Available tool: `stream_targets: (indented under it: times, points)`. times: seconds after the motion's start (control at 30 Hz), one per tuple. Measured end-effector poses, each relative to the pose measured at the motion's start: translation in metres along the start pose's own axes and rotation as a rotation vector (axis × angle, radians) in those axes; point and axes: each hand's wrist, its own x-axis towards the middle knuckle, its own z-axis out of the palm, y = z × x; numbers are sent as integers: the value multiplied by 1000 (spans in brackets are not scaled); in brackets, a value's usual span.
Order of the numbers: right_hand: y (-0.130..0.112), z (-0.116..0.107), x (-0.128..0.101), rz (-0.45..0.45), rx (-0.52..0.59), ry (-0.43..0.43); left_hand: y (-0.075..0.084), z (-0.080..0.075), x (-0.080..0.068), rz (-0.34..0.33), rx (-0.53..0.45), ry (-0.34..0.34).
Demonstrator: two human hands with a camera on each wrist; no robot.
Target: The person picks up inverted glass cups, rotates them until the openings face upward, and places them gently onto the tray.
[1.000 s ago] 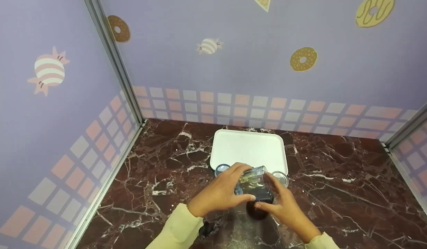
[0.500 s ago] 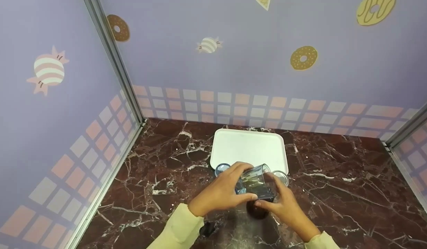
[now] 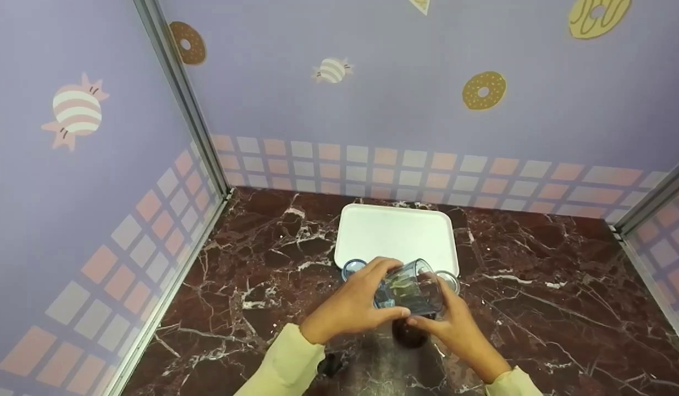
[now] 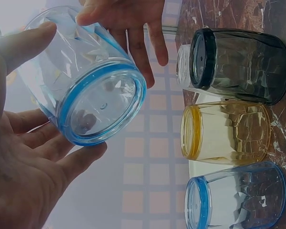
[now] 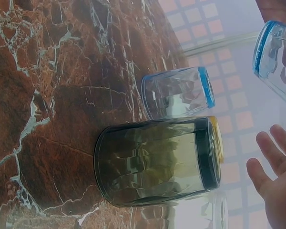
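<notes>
A clear cup with a blue ring at its base point(image 4: 102, 107) is held tilted above the table, mouth turned up toward the right. My left hand point(image 3: 344, 308) grips it from the left, thumb on one side and fingers on the other. My right hand point(image 3: 454, 322) is by its mouth; in the right wrist view the fingers are spread apart from the cup. Below and beyond stand cups with their ringed bases up: a dark grey cup point(image 4: 248, 64), a yellow cup point(image 4: 229, 133), a blue-ringed cup point(image 4: 245, 195) and a colourless cup point(image 4: 183, 67), partly hidden.
Behind the cups lies a white tray point(image 3: 394, 231) on the dark red marbled table point(image 3: 273, 242). Purple wall panels point(image 3: 394, 104) with sweet and doughnut pictures enclose the table at the back and both sides.
The held cup has turned slightly, its mouth swinging further toward my right hand. The left hand keeps its grip; the standing cups and tray stay where they were.
</notes>
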Motion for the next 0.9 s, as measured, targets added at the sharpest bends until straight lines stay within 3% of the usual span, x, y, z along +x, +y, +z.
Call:
stream_targets:
  times: [0.2,0.4,0.63,0.9]
  points:
    - [1,-2,1,-15,29,-5,-1,-1,0,4,4,4]
    - [3,-4,3,-92,99,-32,0,-2,0,13,-5,-1]
    - [1,-7,6,-173,53,-44,-1,-2,0,36,9,17]
    - [-2,-11,6,-170,-18,-16,-3,-2,-1,16,-2,22]
